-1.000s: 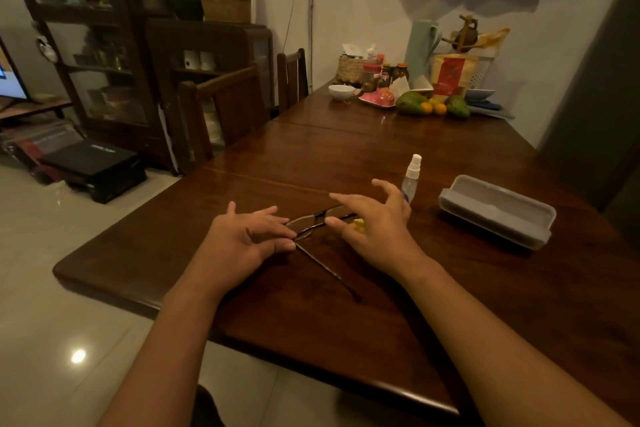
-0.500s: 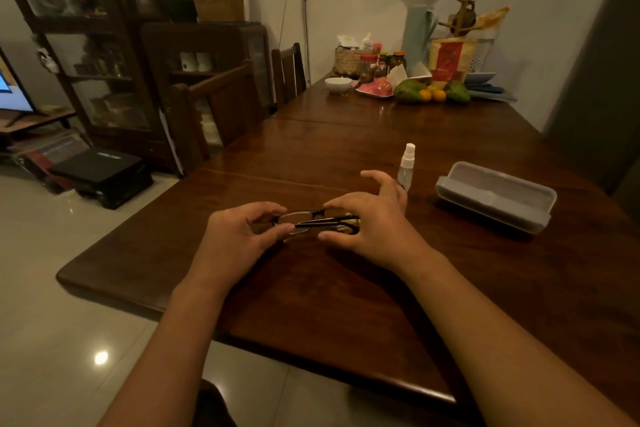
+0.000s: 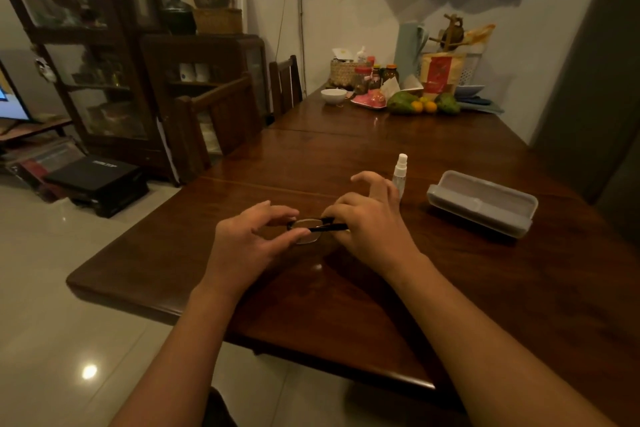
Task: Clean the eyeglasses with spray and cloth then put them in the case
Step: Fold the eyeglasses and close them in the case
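The black-framed eyeglasses are held just above the dark wooden table, their temples folded. My left hand pinches the left lens end with thumb and fingers. My right hand grips the right end, its index finger raised. A small clear spray bottle with a white cap stands upright just behind my right hand. The grey eyeglass case lies open to the right. No cloth shows; my right hand covers that spot.
At the table's far end stand a white bowl, jars, a basket, a pink plate and fruit. Two wooden chairs stand along the left side. A cabinet and a black box sit on the floor at left.
The glasses lay on the table with one temple open; both hands closed on them, folded the temple and lifted them slightly. The head camera shifted a little.
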